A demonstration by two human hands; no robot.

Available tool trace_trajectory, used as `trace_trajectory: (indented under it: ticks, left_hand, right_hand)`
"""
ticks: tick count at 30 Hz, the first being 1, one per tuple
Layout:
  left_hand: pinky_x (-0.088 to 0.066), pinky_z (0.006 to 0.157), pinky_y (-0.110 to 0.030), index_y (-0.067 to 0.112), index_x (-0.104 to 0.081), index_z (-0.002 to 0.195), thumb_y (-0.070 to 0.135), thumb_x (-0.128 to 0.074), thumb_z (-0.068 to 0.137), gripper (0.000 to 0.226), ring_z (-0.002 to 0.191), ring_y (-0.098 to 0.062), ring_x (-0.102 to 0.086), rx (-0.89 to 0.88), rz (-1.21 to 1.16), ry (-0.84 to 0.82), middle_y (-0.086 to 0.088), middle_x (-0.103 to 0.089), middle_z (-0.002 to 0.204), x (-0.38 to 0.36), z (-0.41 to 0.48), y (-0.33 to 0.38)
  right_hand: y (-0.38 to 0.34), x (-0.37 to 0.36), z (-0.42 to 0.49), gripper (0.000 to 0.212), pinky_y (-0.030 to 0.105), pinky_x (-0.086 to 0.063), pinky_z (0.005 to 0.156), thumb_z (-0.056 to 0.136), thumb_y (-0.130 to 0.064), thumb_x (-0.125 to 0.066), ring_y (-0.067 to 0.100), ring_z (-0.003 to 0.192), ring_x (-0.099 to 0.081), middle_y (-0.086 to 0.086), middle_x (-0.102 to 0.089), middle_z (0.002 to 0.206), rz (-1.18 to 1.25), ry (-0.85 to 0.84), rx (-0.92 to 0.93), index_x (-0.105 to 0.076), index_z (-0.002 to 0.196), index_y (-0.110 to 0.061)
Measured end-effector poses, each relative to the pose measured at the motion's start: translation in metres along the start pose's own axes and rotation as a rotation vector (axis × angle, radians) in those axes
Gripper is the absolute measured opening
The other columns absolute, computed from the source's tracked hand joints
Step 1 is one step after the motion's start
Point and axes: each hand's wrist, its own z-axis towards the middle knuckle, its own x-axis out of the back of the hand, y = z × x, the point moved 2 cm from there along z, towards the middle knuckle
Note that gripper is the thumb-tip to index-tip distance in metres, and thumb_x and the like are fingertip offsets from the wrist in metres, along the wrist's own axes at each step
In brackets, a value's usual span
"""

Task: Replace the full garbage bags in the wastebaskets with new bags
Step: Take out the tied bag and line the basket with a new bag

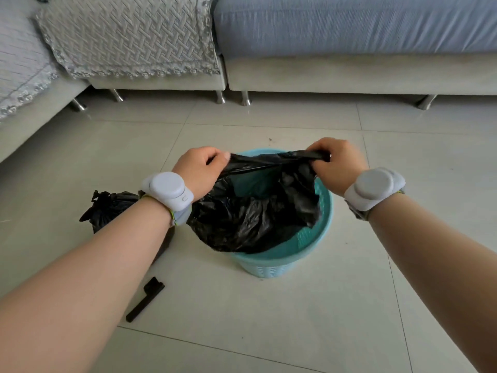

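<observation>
Black plastic is pinched in both hands. The left hand (199, 170) curls its fingers and thumb round one side of the bag's top edge. The right hand (337, 164) grips the other side the same way. The hands are held apart, so the top of the black bag (250, 219) is pulled into a long tight line between them. The rest of the bag hangs down all crumpled and goes into the blue-green wastebasket (269, 266). The wastebasket stands on the floor (295, 332) right under the hands, and some of its inside wall shows on the right.

Each wrist has a round white band on it, one on the left (166, 188) and one on the right (375, 187).

Behind the left arm, a tied black bag (113, 208) sits on the floor, near the wastebasket. A long thin black thing (145, 298) lies on the tiles below it; what it is cannot be told.

Farther back stands a pale sofa (349, 74) on shiny metal legs. A grey cover (129, 36) is draped over part of it.
</observation>
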Motion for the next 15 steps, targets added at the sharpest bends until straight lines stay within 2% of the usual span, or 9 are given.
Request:
trace_trajectory:
  ticks: [3,6,9,11,13,15]
  left_hand:
    - [-0.046,0.069,-0.032,0.013,-0.069,0.087,0.04,-0.054,0.091,0.031,0.072,-0.025,-0.059,0.031,0.109,-0.14,-0.008,-0.066,0.078,-0.001,0.001,-0.005]
    - [-0.035,0.062,-0.031,0.003,-0.064,0.079,0.029,-0.049,0.093,0.032,0.069,-0.029,-0.051,0.089,0.218,-0.107,-0.017,-0.058,0.073,-0.007,0.004,-0.01]
    - [-0.033,0.064,-0.031,0.003,-0.056,0.069,0.028,-0.044,0.095,0.038,0.072,-0.03,-0.047,0.226,0.089,-0.084,-0.017,-0.053,0.074,-0.019,0.004,-0.009]
    - [-0.034,0.067,-0.03,0.006,-0.059,0.076,0.027,-0.045,0.094,0.032,0.075,-0.029,-0.05,0.327,-0.083,-0.041,-0.014,-0.054,0.077,-0.027,0.007,-0.012]
    - [-0.041,0.071,-0.033,0.006,-0.065,0.084,0.022,-0.049,0.091,0.023,0.079,-0.031,-0.057,0.403,-0.265,0.026,-0.015,-0.059,0.081,-0.031,0.009,-0.019]
    - [-0.049,0.079,-0.039,0.004,-0.068,0.098,0.011,-0.053,0.088,0.02,0.083,-0.029,-0.059,0.494,-0.459,0.054,-0.013,-0.062,0.084,-0.032,0.01,-0.026]
  right_hand:
    - [0.007,0.001,0.0,0.022,0.029,-0.056,0.058,0.086,0.001,-0.051,0.023,0.064,-0.061,0.01,-0.066,0.075,0.498,-0.043,-0.235,-0.064,0.081,-0.017]
    - [0.006,-0.003,-0.008,0.017,0.025,-0.051,0.051,0.093,-0.001,-0.046,0.018,0.057,-0.059,0.005,-0.065,0.065,0.975,-0.219,-0.397,-0.063,0.092,-0.005]
    - [0.004,-0.005,-0.015,0.019,0.028,-0.057,0.058,0.091,-0.011,-0.054,0.024,0.067,-0.064,0.011,-0.068,0.076,1.065,-0.274,-0.445,-0.064,0.103,-0.001]
    - [0.004,-0.005,-0.015,0.025,0.036,-0.056,0.071,0.09,-0.02,-0.058,0.03,0.076,-0.064,0.013,-0.068,0.082,1.004,-0.281,-0.485,-0.065,0.103,0.0]
    - [0.0,-0.005,-0.015,0.027,0.033,-0.057,0.063,0.093,-0.024,-0.053,0.025,0.065,-0.067,0.012,-0.07,0.073,1.097,-0.351,-0.572,-0.065,0.094,0.0]
    - [0.002,-0.003,-0.01,0.025,0.026,-0.056,0.052,0.095,-0.023,-0.049,0.019,0.057,-0.066,0.008,-0.07,0.067,1.175,-0.314,-0.611,-0.062,0.092,-0.002]
